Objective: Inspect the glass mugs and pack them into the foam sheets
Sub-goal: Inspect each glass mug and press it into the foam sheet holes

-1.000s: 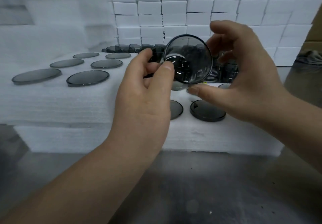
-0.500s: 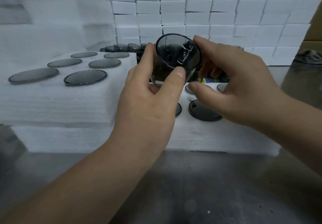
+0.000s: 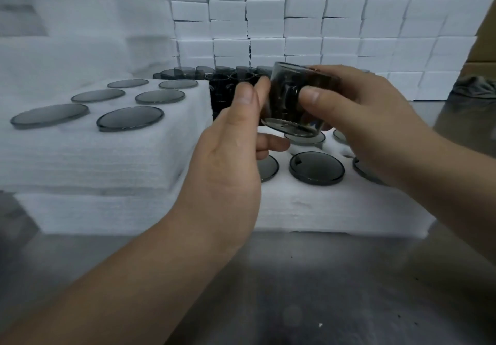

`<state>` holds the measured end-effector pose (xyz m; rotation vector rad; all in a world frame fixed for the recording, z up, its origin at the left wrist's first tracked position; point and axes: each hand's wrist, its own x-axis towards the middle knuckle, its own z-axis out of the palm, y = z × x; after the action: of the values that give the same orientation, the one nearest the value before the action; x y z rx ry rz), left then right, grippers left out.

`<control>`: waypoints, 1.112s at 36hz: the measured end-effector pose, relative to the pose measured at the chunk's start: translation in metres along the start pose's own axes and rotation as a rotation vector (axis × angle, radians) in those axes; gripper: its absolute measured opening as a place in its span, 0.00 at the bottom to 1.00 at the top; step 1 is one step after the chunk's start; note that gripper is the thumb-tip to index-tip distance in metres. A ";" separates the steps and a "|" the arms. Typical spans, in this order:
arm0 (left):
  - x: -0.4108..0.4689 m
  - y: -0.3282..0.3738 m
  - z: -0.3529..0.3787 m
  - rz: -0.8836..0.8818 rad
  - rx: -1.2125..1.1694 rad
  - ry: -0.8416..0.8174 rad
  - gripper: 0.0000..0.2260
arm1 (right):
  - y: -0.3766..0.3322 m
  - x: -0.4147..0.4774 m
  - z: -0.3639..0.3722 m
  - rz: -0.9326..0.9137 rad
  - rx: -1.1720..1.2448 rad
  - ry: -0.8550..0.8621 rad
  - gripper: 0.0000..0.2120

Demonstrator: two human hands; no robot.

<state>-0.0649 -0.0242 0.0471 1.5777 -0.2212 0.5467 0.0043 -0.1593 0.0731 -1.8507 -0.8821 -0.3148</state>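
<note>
The view is closed off at 12 o'clock by a wall of white foam blocks [image 3: 295,22], stacked in rows up to the top edge. At 3 o'clock a brown cardboard box [image 3: 484,49] is cut by the frame, with a dark crumpled cloth [image 3: 475,87] below it. Open room is found at 6 o'clock, where a grey metal tabletop [image 3: 281,291] runs from the front edge of the lower foam sheet [image 3: 308,207] towards the viewer and is crossed by both forearms. At 9 o'clock a raised foam stack [image 3: 107,157] is set on that sheet, its right edge forming a step just beside the left hand [image 3: 228,162]. Six grey glass discs [image 3: 159,96] are seen flush in its top.

A glass mug [image 3: 290,97] is held above the lower foam sheet, a little right of centre and clear of the foam. It is of smoky grey transparent glass, tilted so that its thick round base is turned down and towards the viewer; a handle cannot be made out. It is gripped from 3 o'clock by the right hand [image 3: 375,130], the thumb pressed on the near wall and the fingers curled round the far side. The left hand is curled against it from 9 o'clock, the index fingertip touching the wall and the lower fingers bent beneath the base. At the mug's 6 o'clock, packed mugs [image 3: 316,167] are seated in the sheet, only their dark round ends showing. A cluster of loose dark mugs [image 3: 228,81] is stood behind at 11 o'clock.
</note>
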 end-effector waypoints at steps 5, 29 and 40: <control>-0.002 0.002 0.000 0.041 0.019 0.086 0.18 | 0.008 0.007 -0.001 0.117 0.144 -0.013 0.17; -0.002 0.005 0.003 0.039 0.096 0.202 0.19 | 0.016 0.018 -0.017 0.640 0.565 0.049 0.24; -0.005 -0.001 0.004 0.149 0.223 0.114 0.16 | 0.009 0.018 -0.013 0.498 0.380 0.057 0.20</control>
<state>-0.0681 -0.0293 0.0443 1.7478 -0.1977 0.7977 0.0252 -0.1649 0.0831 -1.6265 -0.3836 0.1068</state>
